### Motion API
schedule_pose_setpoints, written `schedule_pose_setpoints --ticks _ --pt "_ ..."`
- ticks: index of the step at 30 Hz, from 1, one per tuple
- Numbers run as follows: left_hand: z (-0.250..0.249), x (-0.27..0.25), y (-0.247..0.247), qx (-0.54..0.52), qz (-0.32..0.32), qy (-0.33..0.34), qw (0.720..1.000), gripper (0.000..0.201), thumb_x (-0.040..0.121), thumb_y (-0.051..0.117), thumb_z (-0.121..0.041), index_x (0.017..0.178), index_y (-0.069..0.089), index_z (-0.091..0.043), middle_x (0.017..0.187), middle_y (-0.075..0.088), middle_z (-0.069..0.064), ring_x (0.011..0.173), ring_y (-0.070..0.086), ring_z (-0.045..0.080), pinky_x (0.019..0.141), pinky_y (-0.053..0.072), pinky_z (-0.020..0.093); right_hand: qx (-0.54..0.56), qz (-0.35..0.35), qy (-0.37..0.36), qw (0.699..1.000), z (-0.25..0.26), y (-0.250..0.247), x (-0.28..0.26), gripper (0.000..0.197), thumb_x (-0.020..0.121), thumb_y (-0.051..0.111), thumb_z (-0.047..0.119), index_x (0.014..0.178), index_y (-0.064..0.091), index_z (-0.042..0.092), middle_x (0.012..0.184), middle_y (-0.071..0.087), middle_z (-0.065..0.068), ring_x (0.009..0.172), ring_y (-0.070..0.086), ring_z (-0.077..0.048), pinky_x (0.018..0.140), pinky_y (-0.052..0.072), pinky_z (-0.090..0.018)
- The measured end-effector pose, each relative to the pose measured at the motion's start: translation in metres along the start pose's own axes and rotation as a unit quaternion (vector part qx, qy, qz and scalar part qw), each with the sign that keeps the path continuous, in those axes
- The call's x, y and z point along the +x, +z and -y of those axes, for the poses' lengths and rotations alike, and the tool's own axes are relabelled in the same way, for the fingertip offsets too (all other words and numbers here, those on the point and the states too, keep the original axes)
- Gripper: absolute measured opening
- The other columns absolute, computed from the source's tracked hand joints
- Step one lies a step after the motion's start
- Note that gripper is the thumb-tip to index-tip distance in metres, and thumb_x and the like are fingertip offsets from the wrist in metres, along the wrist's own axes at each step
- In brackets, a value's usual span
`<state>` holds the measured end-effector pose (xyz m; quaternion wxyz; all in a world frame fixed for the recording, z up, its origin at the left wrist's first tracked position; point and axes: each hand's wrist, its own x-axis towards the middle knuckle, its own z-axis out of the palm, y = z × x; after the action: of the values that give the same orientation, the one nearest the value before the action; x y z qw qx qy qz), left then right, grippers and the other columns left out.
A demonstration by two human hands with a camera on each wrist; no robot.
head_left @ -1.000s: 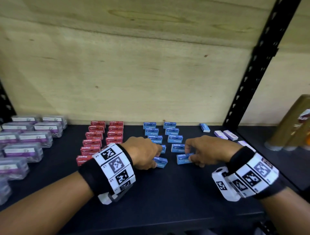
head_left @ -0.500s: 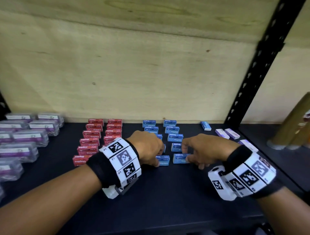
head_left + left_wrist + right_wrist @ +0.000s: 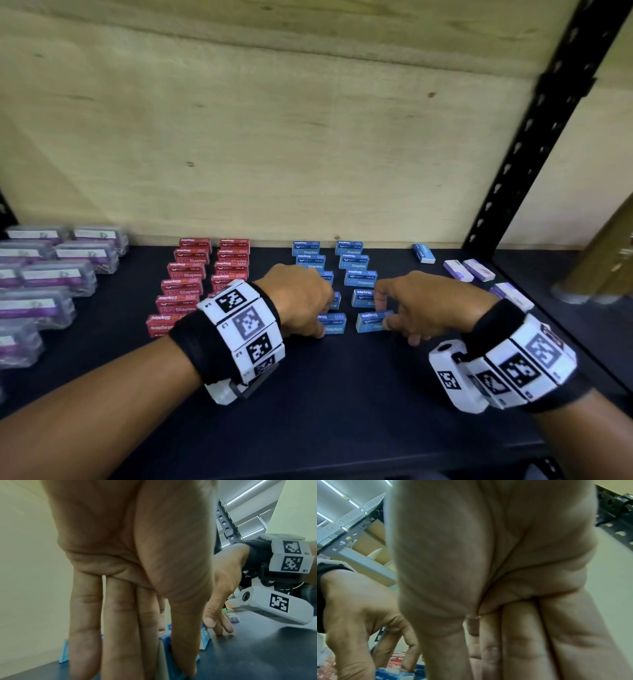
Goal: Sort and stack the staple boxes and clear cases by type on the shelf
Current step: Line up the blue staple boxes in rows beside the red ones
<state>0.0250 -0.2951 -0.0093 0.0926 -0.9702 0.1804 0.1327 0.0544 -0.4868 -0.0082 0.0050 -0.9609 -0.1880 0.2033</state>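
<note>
Two columns of blue staple boxes (image 3: 356,263) stand mid-shelf, with two columns of red staple boxes (image 3: 190,274) to their left. My left hand (image 3: 317,317) pinches the front blue box of the left column (image 3: 334,323) between thumb and fingers; in the left wrist view that box (image 3: 167,641) shows between them. My right hand (image 3: 385,310) pinches the front blue box of the right column (image 3: 370,320) by its right end. Both boxes rest on the shelf. Clear cases (image 3: 51,281) with purple labels sit far left.
A lone blue box (image 3: 423,253) lies near the back wall at right. Several small purple-white boxes (image 3: 469,270) lie by the black upright post (image 3: 534,144). The plywood back wall (image 3: 308,154) closes the shelf behind.
Both hands have nudged their front blue boxes straighter and a little closer to the columns behind them. The grips are the same.
</note>
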Motion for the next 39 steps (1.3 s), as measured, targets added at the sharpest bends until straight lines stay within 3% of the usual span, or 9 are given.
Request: schedule_pose_setpoints --ticks 8,11,14,17,21,24,28,32,39 --pt "0.004 0.000 0.003 -0.028 -0.005 -0.011 1.000 0.038 0.085 0.065 -0.054 0.100 0.059 -0.020 0.078 0.058 -0.009 0.078 0.055 0.016 0.071 0.046 0.033 -0.007 0.000 -0.002 1.000 -0.001 0.002 -0.001 0.019 0.094 0.062 0.036 0.109 0.050 0.035 0.073 0.075 0.002 0.058 0.066 -0.011 0.057 0.050 -0.024" --pt "0.009 -0.004 0.002 -0.061 -0.001 -0.022 0.998 0.045 0.077 0.070 -0.059 0.107 0.057 -0.028 0.092 0.059 -0.011 0.087 0.057 0.015 0.074 0.047 0.033 0.005 0.007 -0.013 1.000 -0.007 0.000 -0.003 0.027 0.091 0.065 0.038 0.110 0.046 0.039 0.075 0.076 0.005 0.060 0.066 -0.011 0.067 0.054 -0.027" --pt "0.018 -0.012 -0.001 -0.093 0.015 -0.038 0.995 0.049 0.071 0.075 -0.059 0.108 0.056 -0.032 0.083 0.058 -0.014 0.086 0.060 0.014 0.075 0.049 0.032 0.070 0.037 -0.033 0.996 -0.023 -0.006 -0.012 0.035 0.090 0.067 0.036 0.117 0.045 0.038 0.081 0.076 0.005 0.071 0.069 -0.010 0.078 0.056 -0.027" --pt "0.026 -0.016 -0.011 -0.116 0.028 -0.044 0.992 0.043 0.072 0.077 -0.055 0.102 0.055 -0.032 0.073 0.070 -0.008 0.078 0.069 0.015 0.067 0.049 0.030 0.165 0.035 -0.035 0.985 -0.049 -0.016 -0.020 0.037 0.090 0.070 0.026 0.121 0.050 0.029 0.083 0.075 0.000 0.071 0.069 -0.007 0.070 0.055 -0.022" --pt "0.021 -0.010 -0.035 -0.085 0.006 -0.039 0.996 0.042 0.075 0.073 -0.058 0.103 0.055 -0.035 0.066 0.069 -0.010 0.074 0.069 0.011 0.063 0.045 0.028 0.093 -0.037 0.031 0.995 -0.092 -0.032 -0.018 0.026 0.085 0.073 0.032 0.107 0.061 0.030 0.084 0.073 0.000 0.071 0.067 -0.013 0.066 0.053 -0.025" --pt "0.012 0.009 -0.055 -0.052 -0.020 -0.020 0.998 0.042 0.077 0.071 -0.059 0.109 0.054 -0.037 0.072 0.068 -0.011 0.075 0.067 0.010 0.063 0.044 0.027 0.040 -0.057 0.090 0.993 -0.119 -0.039 -0.009 0.023 0.082 0.075 0.035 0.101 0.065 0.029 0.091 0.071 0.005 0.082 0.068 -0.017 0.084 0.054 -0.034" --pt "-0.004 0.050 -0.081 -0.012 -0.055 0.010 0.998 0.040 0.082 0.068 -0.057 0.114 0.056 -0.037 0.086 0.066 -0.013 0.082 0.062 0.011 0.061 0.039 0.026 0.025 -0.045 0.134 0.990 -0.139 -0.046 0.001 0.027 0.076 0.079 0.044 0.094 0.065 0.030 0.080 0.067 0.012 0.086 0.067 -0.013 0.090 0.053 -0.036" --pt "-0.022 0.098 -0.099 0.042 -0.073 0.031 0.996 0.041 0.087 0.065 -0.052 0.122 0.055 -0.034 0.086 0.053 -0.011 0.088 0.055 0.017 0.058 0.033 0.026 -0.010 -0.016 0.133 0.991 -0.146 -0.048 0.018 0.043 0.066 0.079 0.060 0.093 0.069 0.029 0.096 0.071 0.009 0.091 0.066 -0.015 0.088 0.053 -0.033" --pt "-0.052 0.168 -0.115 0.121 -0.060 0.097 0.986 0.044 0.090 0.067 -0.032 0.132 0.053 -0.028 0.124 0.054 0.004 0.105 0.057 0.023 0.069 0.036 0.030 -0.035 0.064 0.121 0.990 -0.137 -0.049 0.034 0.055 0.067 0.082 0.058 0.103 0.074 0.018 0.106 0.072 0.000 0.100 0.067 -0.019 0.082 0.052 -0.030"
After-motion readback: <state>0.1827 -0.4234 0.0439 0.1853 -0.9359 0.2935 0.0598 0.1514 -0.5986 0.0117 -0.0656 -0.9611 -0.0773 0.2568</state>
